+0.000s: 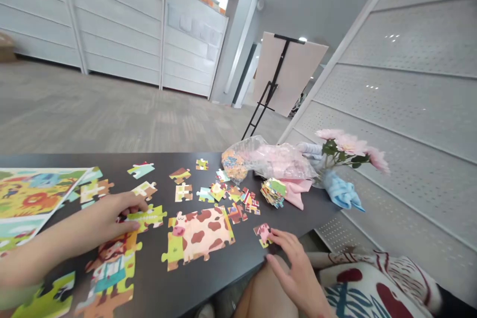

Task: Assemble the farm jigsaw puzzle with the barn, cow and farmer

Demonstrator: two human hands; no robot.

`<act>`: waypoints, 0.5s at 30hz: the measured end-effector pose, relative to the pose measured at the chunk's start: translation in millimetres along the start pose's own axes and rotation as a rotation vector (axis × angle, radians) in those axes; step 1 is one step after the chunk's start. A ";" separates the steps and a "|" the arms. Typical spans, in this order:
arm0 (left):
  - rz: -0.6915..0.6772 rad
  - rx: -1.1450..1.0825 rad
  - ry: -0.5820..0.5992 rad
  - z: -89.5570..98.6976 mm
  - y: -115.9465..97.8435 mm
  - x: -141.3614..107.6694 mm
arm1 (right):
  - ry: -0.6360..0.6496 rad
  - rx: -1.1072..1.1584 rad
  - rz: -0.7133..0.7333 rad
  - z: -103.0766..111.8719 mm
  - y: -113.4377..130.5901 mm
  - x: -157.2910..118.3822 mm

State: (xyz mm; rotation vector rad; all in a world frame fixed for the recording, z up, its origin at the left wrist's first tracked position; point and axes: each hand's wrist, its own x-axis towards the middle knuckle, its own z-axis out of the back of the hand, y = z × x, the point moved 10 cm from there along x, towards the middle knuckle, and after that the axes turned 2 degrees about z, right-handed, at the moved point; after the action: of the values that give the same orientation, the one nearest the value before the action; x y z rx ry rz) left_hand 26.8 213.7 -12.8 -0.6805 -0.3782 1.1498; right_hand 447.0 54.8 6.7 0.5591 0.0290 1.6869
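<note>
Lying well left of the rectangular cardboard puzzle section printed with a brown-patched cow [203,233], a colourful flat picture sheet [32,196] sits on the matte black table [152,278]. Left hand [115,213], nearer the cow section on that side: thumb and curled fingers at the left end of a lime-green knobbed cardboard puzzle strip [151,217]; pinched or merely pressed, cannot tell. Strip lies just left of the cow section, likely light, stiff and thin; best taken by its edges, tabs look easy to bend. Below the hand, also left of the cow section, a puzzle section printed with a standing figure in teal [112,271]; probably parts at the seams if lifted by one corner, so slide flat or support underneath. Behind the cow section, scattered loose pieces; behind and right, a clear crinkled plastic bag [257,154], probably soft and slippery, and a fanned stack of multicoloured pieces [274,192], likely to slide apart unless held at the sides. Right of the cow section, a small pink-and-green puzzle piece [263,235], light and rigid-looking, pinch by opposite edges. Right hand [294,263] relaxed, thumb standing off, forefinger touching that piece's right edge, no grasp seen. Farthest right, pink flowers [350,144]. Brands, labels, writing: none readable.
</note>
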 end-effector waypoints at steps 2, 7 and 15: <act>-0.001 0.002 0.002 -0.9 3.6 0.3 | -0.027 -0.013 -0.003 0.2 5.5 2.2; -0.025 0.032 0.053 -5.0 0.3 -0.2 | -0.017 0.000 0.062 -6.9 29.8 7.7; -0.101 0.114 0.034 4.4 -21.3 -6.2 | 0.014 -0.035 0.327 -12.3 38.7 8.3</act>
State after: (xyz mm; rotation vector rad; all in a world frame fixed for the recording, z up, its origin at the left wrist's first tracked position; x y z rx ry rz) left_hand 36.8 204.2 5.1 -0.5740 -0.3125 1.0541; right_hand 406.0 58.2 11.4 0.5469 -0.0854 2.0049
